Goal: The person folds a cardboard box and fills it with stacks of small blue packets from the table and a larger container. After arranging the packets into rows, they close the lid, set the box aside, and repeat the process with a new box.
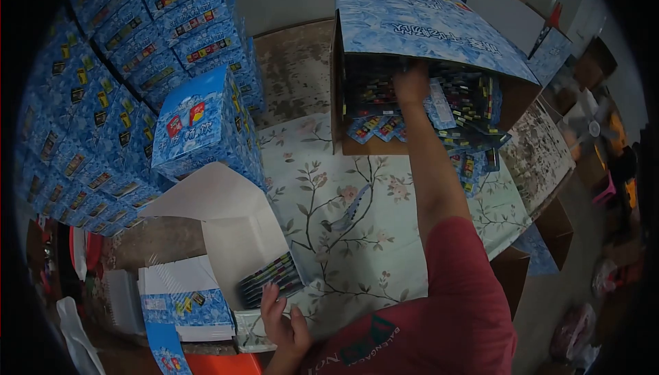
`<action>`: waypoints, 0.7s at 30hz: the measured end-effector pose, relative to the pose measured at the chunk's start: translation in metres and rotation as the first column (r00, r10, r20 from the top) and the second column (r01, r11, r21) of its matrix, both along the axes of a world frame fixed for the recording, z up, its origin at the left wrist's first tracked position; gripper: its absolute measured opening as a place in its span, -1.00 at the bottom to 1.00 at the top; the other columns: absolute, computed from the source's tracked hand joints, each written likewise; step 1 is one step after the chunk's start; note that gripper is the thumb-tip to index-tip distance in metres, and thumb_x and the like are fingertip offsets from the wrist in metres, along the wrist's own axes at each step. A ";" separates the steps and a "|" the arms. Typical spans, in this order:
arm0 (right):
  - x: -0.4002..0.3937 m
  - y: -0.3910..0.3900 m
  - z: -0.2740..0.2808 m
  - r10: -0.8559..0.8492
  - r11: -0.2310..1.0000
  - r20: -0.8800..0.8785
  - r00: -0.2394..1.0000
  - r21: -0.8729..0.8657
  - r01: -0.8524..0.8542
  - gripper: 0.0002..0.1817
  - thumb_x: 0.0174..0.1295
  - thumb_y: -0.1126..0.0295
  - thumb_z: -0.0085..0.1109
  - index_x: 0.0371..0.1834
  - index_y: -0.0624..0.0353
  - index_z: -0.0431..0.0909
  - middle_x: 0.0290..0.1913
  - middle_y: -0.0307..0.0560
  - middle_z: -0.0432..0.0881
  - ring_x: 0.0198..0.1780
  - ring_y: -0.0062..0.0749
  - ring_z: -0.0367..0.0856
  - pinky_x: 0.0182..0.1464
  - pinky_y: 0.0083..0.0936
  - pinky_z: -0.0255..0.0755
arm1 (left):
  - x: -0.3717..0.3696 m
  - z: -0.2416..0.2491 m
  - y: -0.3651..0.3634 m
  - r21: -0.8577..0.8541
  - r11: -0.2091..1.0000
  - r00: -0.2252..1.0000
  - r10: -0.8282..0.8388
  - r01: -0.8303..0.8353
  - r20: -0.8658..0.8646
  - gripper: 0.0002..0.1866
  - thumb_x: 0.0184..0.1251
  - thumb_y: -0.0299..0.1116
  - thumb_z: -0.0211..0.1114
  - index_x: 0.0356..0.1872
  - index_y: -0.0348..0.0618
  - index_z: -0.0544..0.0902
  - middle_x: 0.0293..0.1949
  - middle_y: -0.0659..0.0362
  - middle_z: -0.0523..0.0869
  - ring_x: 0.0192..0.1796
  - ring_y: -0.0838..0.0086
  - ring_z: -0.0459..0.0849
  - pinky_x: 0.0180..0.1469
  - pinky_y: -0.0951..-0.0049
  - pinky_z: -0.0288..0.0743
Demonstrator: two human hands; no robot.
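Note:
My right hand [412,85] reaches into a large blue printed carton [425,25] lying on its side; its fingertips are hidden in shadow among many small packets [473,104]. Near the front edge of the table, my left hand [283,320] is beside an open small box [240,244] with its pale inner flaps raised. A row of dark packets [271,280] stands inside that box. The left fingers are apart and hold nothing visible. Some blue packets [381,128] lie at the carton's mouth, and others spill out at its right side.
Stacked blue boxes [199,25] rise at the left, with a closed blue box [195,124] before them. Flattened boxes [189,303] lie at the lower left. A floral cloth [343,217] covers the table. Open cartons [504,272] stand beyond its right edge.

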State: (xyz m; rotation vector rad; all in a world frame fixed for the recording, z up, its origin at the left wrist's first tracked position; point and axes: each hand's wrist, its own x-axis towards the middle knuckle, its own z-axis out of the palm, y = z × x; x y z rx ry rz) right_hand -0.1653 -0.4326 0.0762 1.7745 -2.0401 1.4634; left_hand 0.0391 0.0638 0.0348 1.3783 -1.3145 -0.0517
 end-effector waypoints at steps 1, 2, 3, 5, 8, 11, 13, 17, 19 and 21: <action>-0.006 0.005 0.014 -0.035 0.989 0.065 0.997 0.148 0.025 -0.40 0.02 0.08 0.25 0.04 0.30 0.42 0.06 0.29 0.51 0.11 0.14 0.48 0.07 -0.13 0.43 | -0.004 0.003 -0.001 0.005 1.000 1.000 -0.013 0.013 0.022 -0.65 0.12 -0.62 0.10 -0.01 -0.36 0.46 0.14 -0.19 0.47 0.23 -0.07 0.42 0.32 0.01 0.19; -0.011 0.007 0.022 -0.077 0.955 0.124 0.989 0.294 0.037 -0.49 0.05 0.12 0.24 -0.03 0.29 0.47 0.00 0.26 0.56 0.04 0.15 0.53 0.05 -0.12 0.44 | -0.007 0.007 -0.003 0.005 1.000 1.000 -0.010 0.010 0.024 -0.65 0.12 -0.62 0.10 -0.01 -0.36 0.46 0.14 -0.19 0.47 0.23 -0.07 0.42 0.32 0.01 0.19; -0.021 0.006 0.022 -0.074 0.955 0.124 0.989 0.296 0.034 -0.49 0.05 0.12 0.24 -0.03 0.29 0.47 0.00 0.26 0.56 0.04 0.15 0.53 0.05 -0.12 0.44 | -0.011 0.011 -0.006 0.031 0.999 0.999 -0.043 0.042 0.022 -0.66 0.12 -0.62 0.11 -0.01 -0.36 0.48 0.12 -0.19 0.49 0.22 -0.05 0.44 0.31 0.05 0.22; -0.050 0.003 0.022 -0.003 0.975 0.127 0.992 0.223 -0.025 -0.54 0.10 0.22 0.23 0.01 0.26 0.47 -0.06 0.17 0.61 -0.08 0.02 0.61 -0.10 -0.11 0.48 | -0.019 0.016 -0.009 0.056 0.995 0.997 -0.079 0.078 0.011 -0.66 0.12 -0.63 0.12 -0.02 -0.36 0.49 0.11 -0.19 0.50 0.21 -0.02 0.46 0.30 0.09 0.24; -0.076 0.044 0.016 0.373 0.923 0.494 0.785 -0.117 -0.365 -0.60 0.09 0.38 0.24 0.00 0.30 0.48 -0.08 0.08 0.63 -0.10 -0.20 0.64 -0.03 -0.28 0.49 | -0.029 0.019 -0.015 0.161 0.968 0.981 -0.186 0.194 -0.062 -0.65 0.13 -0.61 0.15 0.00 -0.36 0.51 0.10 -0.17 0.52 0.21 0.03 0.47 0.29 0.21 0.26; -0.081 0.159 0.029 0.595 0.646 0.565 0.572 0.088 -0.758 -0.58 0.14 0.44 0.19 0.07 0.29 0.41 -0.10 0.04 0.64 -0.12 -0.34 0.62 -0.10 -0.38 0.49 | -0.040 0.011 -0.032 0.273 0.898 0.938 -0.320 0.345 -0.132 -0.48 0.13 -0.54 0.24 0.17 -0.35 0.39 0.18 -0.19 0.44 0.27 0.01 0.41 0.29 0.25 0.25; -0.079 0.218 0.012 0.726 0.466 0.399 0.560 0.313 -0.828 -0.56 0.16 0.40 0.18 0.11 0.25 0.38 -0.12 0.07 0.63 -0.14 -0.27 0.64 -0.13 -0.36 0.49 | -0.052 -0.005 -0.057 0.257 0.920 0.953 -0.265 0.295 -0.144 -0.25 0.07 -0.45 0.37 0.31 -0.30 0.22 0.23 -0.19 0.39 0.30 0.00 0.36 0.30 0.23 0.24; -0.059 0.300 -0.012 0.913 0.119 0.175 0.368 0.749 -0.651 -0.52 0.16 0.31 0.20 0.15 0.14 0.35 -0.19 0.12 0.63 -0.17 -0.05 0.63 -0.11 -0.33 0.47 | -0.060 -0.031 -0.103 0.213 0.968 0.973 -0.171 0.136 0.157 0.05 -0.11 -0.31 0.54 0.40 -0.21 0.03 0.24 -0.17 0.39 0.29 0.03 0.38 0.28 0.21 0.29; -0.058 0.304 -0.028 0.940 0.083 0.151 0.305 0.767 -0.637 -0.46 0.13 0.28 0.21 0.19 0.11 0.31 -0.18 0.16 0.63 -0.14 0.03 0.61 -0.12 -0.26 0.47 | -0.062 -0.052 -0.110 0.308 0.897 0.947 -0.321 0.315 -0.034 0.05 -0.13 -0.30 0.54 0.40 -0.20 0.05 0.23 -0.16 0.40 0.26 0.03 0.41 0.25 0.21 0.33; -0.058 0.296 -0.032 0.913 0.029 0.265 0.309 0.715 -0.699 -0.47 0.16 0.22 0.21 0.19 0.12 0.34 -0.16 0.12 0.63 -0.12 -0.03 0.62 -0.06 -0.31 0.45 | -0.062 -0.058 -0.109 0.372 0.794 0.876 -0.418 0.480 -0.238 0.06 -0.15 -0.29 0.55 0.39 -0.19 0.06 0.22 -0.15 0.41 0.23 0.02 0.44 0.22 0.22 0.36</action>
